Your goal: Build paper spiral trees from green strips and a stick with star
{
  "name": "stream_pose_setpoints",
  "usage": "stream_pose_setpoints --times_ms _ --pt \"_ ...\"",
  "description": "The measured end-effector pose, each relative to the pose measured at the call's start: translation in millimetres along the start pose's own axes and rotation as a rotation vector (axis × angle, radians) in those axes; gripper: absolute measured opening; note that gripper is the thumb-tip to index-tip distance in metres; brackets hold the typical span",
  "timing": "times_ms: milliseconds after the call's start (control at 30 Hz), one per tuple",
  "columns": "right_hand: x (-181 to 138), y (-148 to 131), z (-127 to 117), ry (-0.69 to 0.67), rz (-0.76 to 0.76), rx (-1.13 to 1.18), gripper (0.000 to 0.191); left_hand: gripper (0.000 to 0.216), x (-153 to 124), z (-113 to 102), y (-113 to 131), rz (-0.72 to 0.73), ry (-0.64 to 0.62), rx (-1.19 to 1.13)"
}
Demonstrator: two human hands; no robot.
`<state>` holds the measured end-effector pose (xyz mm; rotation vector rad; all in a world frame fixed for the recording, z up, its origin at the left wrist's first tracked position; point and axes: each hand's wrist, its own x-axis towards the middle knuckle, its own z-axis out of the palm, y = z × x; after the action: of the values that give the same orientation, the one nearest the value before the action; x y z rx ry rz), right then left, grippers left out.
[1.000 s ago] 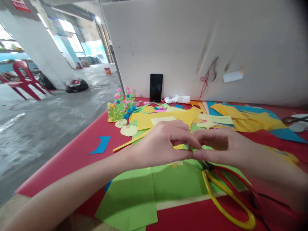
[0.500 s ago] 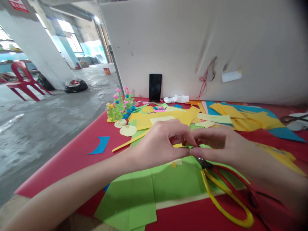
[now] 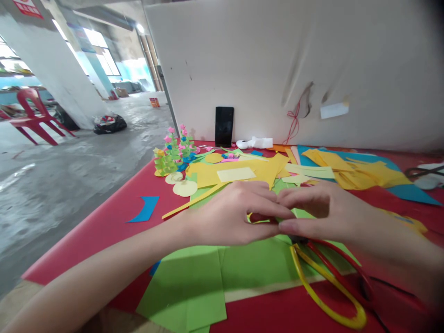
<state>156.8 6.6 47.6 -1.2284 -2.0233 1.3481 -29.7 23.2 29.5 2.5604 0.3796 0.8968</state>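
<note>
My left hand point(image 3: 239, 212) and my right hand point(image 3: 319, 208) meet fingertip to fingertip above the green paper sheets point(image 3: 256, 263). Both are closed in a pinch around a small green paper piece, now almost wholly hidden by the fingers. Just under my right thumb lie scissors point(image 3: 329, 286) with one yellow and one red handle; their blades are covered by the hands. A thin yellow paper strip point(image 3: 194, 201) runs out to the left, behind my left wrist. Behind my left hand a pale yellow paper rectangle point(image 3: 236, 174) rests on a larger yellow sheet point(image 3: 204, 173).
Small folded-paper plants point(image 3: 173, 150) with pink stars stand at the back left, beside pale paper discs point(image 3: 185, 188). A blue paper scrap point(image 3: 147, 209) lies on the red table cover point(image 3: 104, 231). A black phone point(image 3: 224, 126) leans on the white board point(image 3: 256, 60). Yellow offcuts point(image 3: 364, 171) lie back right.
My left fingers have shifted right and stretched over toward my right fingertips, covering the green piece and the scissors' pivot more. The scissors and papers on the table stay put.
</note>
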Motion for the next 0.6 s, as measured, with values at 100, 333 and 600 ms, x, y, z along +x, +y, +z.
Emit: stream_pose_setpoints --times_ms 100,333,600 --pt "1.5 2.7 -0.5 -0.003 -0.008 0.003 0.013 0.014 0.2 0.7 -1.2 -0.003 0.023 0.006" --pt "1.0 0.1 2.7 0.07 0.03 0.043 0.009 0.009 0.6 4.0 -3.6 -0.009 0.25 0.036" --pt "-0.9 3.2 6.5 0.062 -0.037 0.032 0.003 0.011 -0.1 5.8 -0.2 -0.157 0.235 0.025"
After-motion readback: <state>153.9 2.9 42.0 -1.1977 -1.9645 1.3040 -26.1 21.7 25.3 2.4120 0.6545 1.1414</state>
